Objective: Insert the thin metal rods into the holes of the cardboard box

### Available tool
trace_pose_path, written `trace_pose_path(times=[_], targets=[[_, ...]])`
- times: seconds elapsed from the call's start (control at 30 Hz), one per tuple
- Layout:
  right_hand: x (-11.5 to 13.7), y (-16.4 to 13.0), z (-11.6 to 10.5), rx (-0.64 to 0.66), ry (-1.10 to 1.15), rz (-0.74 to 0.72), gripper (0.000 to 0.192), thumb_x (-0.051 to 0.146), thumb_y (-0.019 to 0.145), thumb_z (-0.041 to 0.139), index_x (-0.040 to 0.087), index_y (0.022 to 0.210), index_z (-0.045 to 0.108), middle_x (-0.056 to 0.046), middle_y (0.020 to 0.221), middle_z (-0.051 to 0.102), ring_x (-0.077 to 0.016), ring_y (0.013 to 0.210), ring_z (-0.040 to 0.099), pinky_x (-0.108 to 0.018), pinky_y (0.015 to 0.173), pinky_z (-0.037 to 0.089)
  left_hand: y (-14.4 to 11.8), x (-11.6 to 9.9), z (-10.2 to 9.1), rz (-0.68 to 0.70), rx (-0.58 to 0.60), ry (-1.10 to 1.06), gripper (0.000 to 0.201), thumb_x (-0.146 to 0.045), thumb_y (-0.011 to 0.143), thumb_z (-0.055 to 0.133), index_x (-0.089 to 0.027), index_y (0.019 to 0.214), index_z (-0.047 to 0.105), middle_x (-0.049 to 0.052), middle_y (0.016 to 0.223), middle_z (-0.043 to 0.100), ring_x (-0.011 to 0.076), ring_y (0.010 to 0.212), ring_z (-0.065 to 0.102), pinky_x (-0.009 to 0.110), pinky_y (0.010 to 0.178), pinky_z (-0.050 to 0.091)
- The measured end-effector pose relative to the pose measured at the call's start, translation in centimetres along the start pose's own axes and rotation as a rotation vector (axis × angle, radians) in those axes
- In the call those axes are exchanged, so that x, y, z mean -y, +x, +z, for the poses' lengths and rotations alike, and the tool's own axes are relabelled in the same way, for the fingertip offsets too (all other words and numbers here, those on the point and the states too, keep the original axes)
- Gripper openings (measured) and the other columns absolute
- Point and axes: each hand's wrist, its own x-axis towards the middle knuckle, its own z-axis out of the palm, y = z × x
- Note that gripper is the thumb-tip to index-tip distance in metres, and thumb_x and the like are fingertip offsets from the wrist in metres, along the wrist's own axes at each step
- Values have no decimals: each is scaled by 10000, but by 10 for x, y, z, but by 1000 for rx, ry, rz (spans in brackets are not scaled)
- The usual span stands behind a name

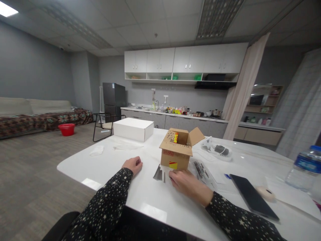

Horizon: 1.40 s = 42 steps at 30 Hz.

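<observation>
Head view: on the white table [100, 164], an open cardboard box [177, 159] stands between the near and far edges. Toward the near edge, the right hand [184, 183] curls by the box; its grip I cannot tell. The left hand [132, 165] rests loosely curled, released, nearer the left edge. Long nails [157, 174] lie between both hands.

head cam, worn | from wearer's POV, abv near edge of worktop [100, 165] | faces fwd, sl. dn | v. close: L sleeve [107, 199], R sleeve [238, 214], btm | mid-dist: carton [175, 158], ctr | far: wall cabinets [185, 60] | wide FOV: sofa [47, 106] L, curtain [247, 87] R, ceiling [160, 20] top
</observation>
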Motion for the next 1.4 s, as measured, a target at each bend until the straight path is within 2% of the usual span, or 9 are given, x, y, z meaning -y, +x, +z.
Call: trace_pose_path(times=[0.2,0.43,0.67,1.0,1.4], targets=[[-2,-5,11,-98,135,-20,123,108,821,458,178,792,555,-61,845,642,-174,790,588,-288,723,426,1,1,2,18,-4,-4,186,-348,804,471,-206,771,586,17,744,636,160,684,554,256,645,374],[-4,-2,20,-121,362,-6,142,59,779,462,173,772,546,-46,815,614,-150,754,548,-257,688,409,2,1,1,11,8,-11,194,-359,800,461,-208,769,579,19,732,629,165,686,548,262,656,371],[-6,1,29,-154,497,-33,138,58,749,479,173,771,551,-25,767,576,-132,704,493,-238,652,379,2,1,2,6,15,-25,192,-361,794,466,-205,765,576,21,746,634,163,691,544,259,657,367],[-1,-1,27,-135,602,-64,153,54,749,485,171,803,568,-18,781,565,-123,702,490,-232,645,395,2,3,3,14,4,-28,212,-379,791,455,-210,769,580,15,737,631,164,686,548,260,660,373],[0,-1,25,-144,609,-84,159,65,782,496,173,854,590,-30,835,583,-132,750,516,-251,690,427,2,3,2,13,1,-37,202,-371,789,473,-211,772,594,10,739,638,162,692,557,255,667,387]])
